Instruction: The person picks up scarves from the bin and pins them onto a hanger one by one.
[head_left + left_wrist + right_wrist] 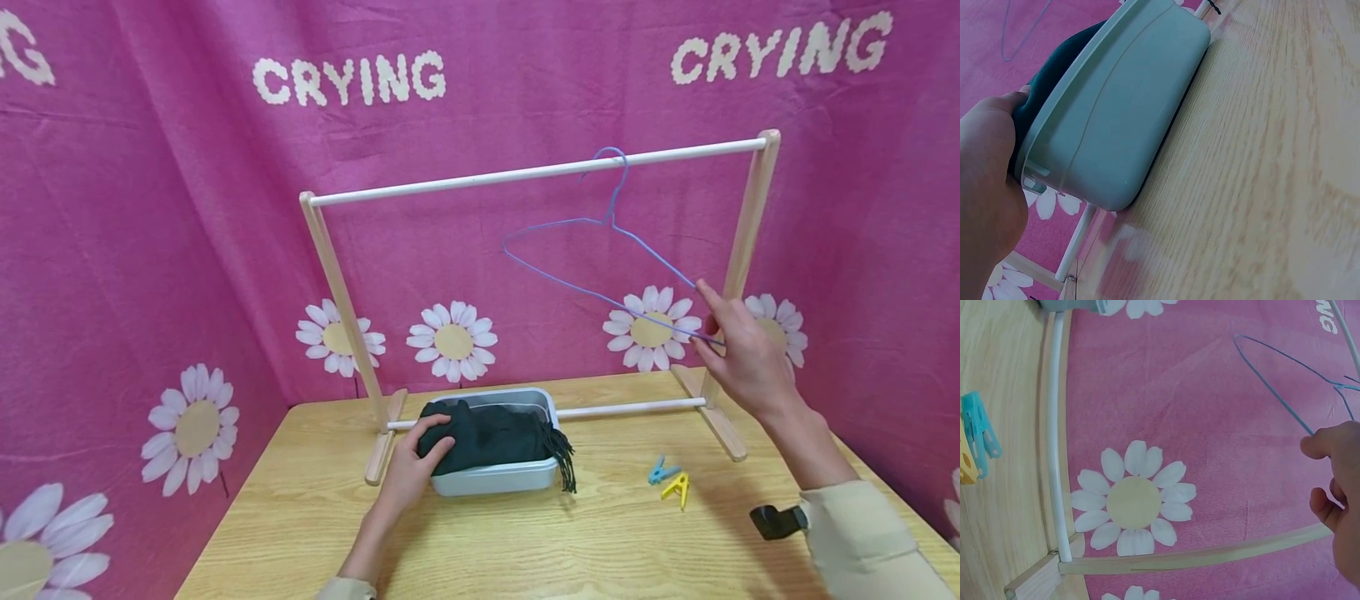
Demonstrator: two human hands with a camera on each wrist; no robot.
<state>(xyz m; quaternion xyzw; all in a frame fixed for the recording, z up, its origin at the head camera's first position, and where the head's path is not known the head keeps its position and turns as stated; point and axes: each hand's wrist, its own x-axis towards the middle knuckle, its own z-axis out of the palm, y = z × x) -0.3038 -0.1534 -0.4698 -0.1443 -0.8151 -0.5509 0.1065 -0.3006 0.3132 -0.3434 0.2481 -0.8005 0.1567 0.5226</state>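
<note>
In the head view a black fringed scarf [487, 435] lies bunched in a pale rectangular basin [498, 480], its fringe hanging over the right rim. My left hand [412, 465] grips the scarf's left end, thumb in front and fingers over the top. In the left wrist view, part of the scarf shows above the wall of the basin [1110, 119]. A blue wire hanger [610, 218] has its hook over the white rod [480, 179]. My right hand [750, 354] holds the hanger's right corner between thumb and fingers, tilting it; the right wrist view shows this hand [1344, 481] on the wire too.
A wooden-ended rack [742, 225] stands along the back of the table [525, 550], with a lower bar [630, 409] behind the basin. One blue clothespin [662, 472] and one yellow clothespin [677, 488] lie at the right. A pink daisy-patterned curtain [450, 258] surrounds the table.
</note>
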